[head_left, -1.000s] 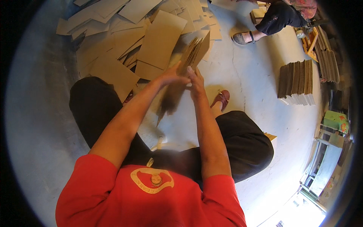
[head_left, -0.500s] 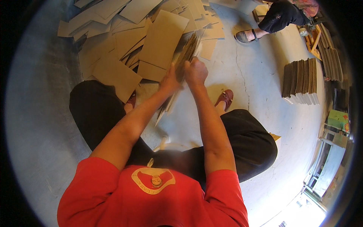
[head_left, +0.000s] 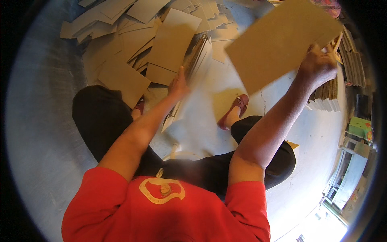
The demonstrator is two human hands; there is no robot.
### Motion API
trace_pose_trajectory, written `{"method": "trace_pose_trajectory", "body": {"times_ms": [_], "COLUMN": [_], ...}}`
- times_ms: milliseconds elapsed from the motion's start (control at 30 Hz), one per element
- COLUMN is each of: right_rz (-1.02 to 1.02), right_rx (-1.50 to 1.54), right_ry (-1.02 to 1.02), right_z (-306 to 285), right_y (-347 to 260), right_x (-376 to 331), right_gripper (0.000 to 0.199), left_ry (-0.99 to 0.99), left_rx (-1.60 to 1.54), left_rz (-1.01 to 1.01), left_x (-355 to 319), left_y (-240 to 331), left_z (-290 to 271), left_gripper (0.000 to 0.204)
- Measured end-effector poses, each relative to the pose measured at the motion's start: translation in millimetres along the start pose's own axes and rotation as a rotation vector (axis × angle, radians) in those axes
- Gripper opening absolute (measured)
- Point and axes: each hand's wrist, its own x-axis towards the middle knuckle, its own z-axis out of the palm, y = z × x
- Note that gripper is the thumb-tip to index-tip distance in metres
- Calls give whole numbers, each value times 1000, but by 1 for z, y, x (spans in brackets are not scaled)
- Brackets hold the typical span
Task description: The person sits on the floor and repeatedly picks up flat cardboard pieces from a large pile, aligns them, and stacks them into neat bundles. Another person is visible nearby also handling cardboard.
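Observation:
Out to the right, my right hand (head_left: pixel 320 66) pinches one flat brown cardboard sheet (head_left: pixel 282 44) by its near right edge, held up above the floor. Between my legs, my left hand (head_left: pixel 178 86) is closed around the left side of an upright bundle of cardboard sheets (head_left: pixel 195 70). The bundle's edges point up and its pale side faces right; my left fingertips are partly hidden against it. Just beyond the left hand lies a loose heap of cardboard sheets (head_left: pixel 173 38), with one sheet (head_left: pixel 125 80) leaning near my left foot.
Behind the raised sheet, a neat stack of cardboard (head_left: pixel 327 97) stands on the floor, partly covered by my right arm. More stacked sheets (head_left: pixel 352 60) are at the far right. My shoes (head_left: pixel 241 104) rest on the cracked concrete floor (head_left: pixel 225 141). Another person's patterned clothing (head_left: pixel 331 6) shows at the top right.
My right hand has left the bundle and swung up and right with a single cardboard sheet. The left hand stays at the bundle, whose pale side now shows.

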Motion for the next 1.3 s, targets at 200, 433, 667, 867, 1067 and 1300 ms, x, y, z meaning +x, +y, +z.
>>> {"method": "trace_pose_trajectory", "body": {"times_ms": [200, 433, 667, 867, 1067, 1300], "right_rz": [289, 1392, 1649, 1349, 631, 463], "right_rx": [-597, 875, 1101, 601, 162, -194], "right_ry": [-963, -968, -1002, -369, -383, -890], "right_z": [84, 92, 92, 66, 68, 96], "right_y": [104, 12, 3, 21, 40, 36], "right_x": [-200, -344, -348, -310, -304, -314], "right_gripper": [37, 39, 42, 69, 83, 74], "left_ry": [14, 14, 21, -125, -60, -63], "left_rx": [-51, -117, 35, 278, 389, 368], "left_rz": [117, 135, -6, 140, 221, 200], "left_x": [-9, -17, -20, -52, -60, -64], "left_y": [28, 11, 8, 9, 13, 15], "left_z": [2, 10, -10, -6, 9, 1], "left_gripper": [124, 129, 109, 91, 97, 103]}}
